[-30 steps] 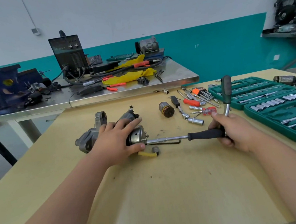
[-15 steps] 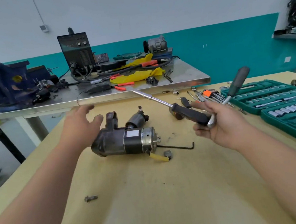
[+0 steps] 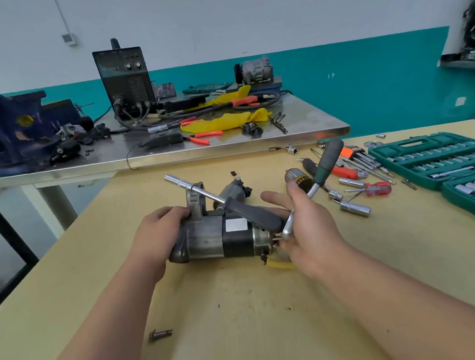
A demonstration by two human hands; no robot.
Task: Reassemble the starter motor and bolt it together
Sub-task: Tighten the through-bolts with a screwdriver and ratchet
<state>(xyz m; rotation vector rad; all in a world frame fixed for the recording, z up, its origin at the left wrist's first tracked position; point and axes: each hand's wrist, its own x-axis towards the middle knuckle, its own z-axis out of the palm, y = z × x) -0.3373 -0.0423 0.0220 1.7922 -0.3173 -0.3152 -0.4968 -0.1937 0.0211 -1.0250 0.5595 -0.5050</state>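
Note:
The starter motor lies on its side on the yellow table, its grey nose housing to the left and its end cap to the right. My left hand grips the nose end. My right hand is at the end cap and holds two tools: a nut driver with a dark grey handle, its steel shaft pointing up-left over the motor, and a ratchet with a green handle pointing up-right. A loose bolt lies on the table in front of the motor.
Two open green socket cases sit at the right. Sockets, hex keys and red-handled screwdrivers lie between them and the motor, with an armature behind my right hand. A steel bench with a welder and vise stands behind.
My left hand came down and took hold of the motor's nose end. My right hand moved left with both tools to the end cap. The motor has shifted a little on the table.

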